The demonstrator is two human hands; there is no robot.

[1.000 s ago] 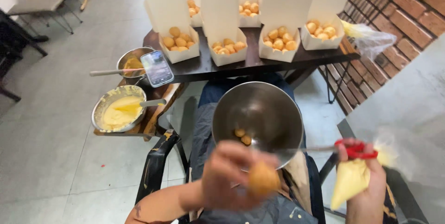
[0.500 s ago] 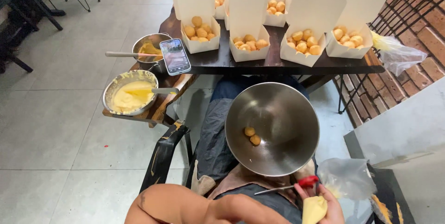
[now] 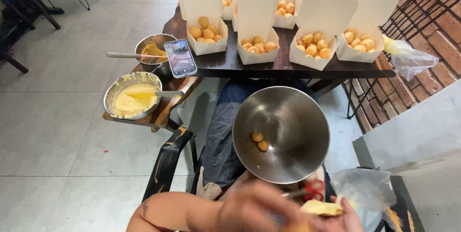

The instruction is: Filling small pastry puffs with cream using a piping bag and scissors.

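Note:
My left hand is blurred at the bottom edge, its fingers curled around a small round golden puff that barely shows. Touching it on the right, my right hand grips a piping bag of yellow cream closed with a red clip. The bag's tip points at the puff. Just above both hands a steel bowl rests on my lap and holds two puffs.
Several open white boxes of puffs stand on a dark table, with a phone at its left corner. A bowl of yellow cream with a spatula and a smaller pot sit on a side ledge. A plastic bag lies at the right.
My hands have sunk to the bottom of the view and come together. The piping bag has moved left to meet the puff in my left hand. The bowl has stayed in my lap.

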